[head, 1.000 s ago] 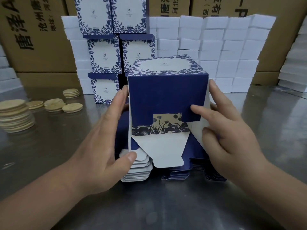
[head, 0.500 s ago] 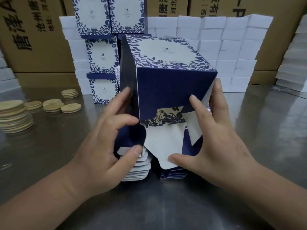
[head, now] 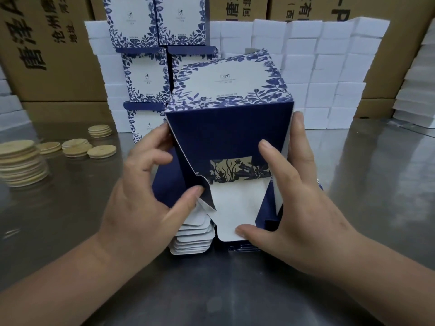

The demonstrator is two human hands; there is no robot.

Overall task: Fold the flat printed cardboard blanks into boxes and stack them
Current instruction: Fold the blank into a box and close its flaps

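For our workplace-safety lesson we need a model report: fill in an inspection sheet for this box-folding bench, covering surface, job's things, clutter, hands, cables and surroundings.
Surface: grey reflective metal table.
Job's things: half-folded navy and white floral cardboard box, bottom flaps open, over pile of flat cardboard blanks; stacked finished floral boxes behind.
Clutter: stacks of round tan wooden-looking discs, left.
Hands: left hand grips the box's left edge; right hand holds its right side, thumb on white flap.
Cables: nothing seen.
Surroundings: plain white boxes stacked in a wall; brown printed cardboard cartons behind.
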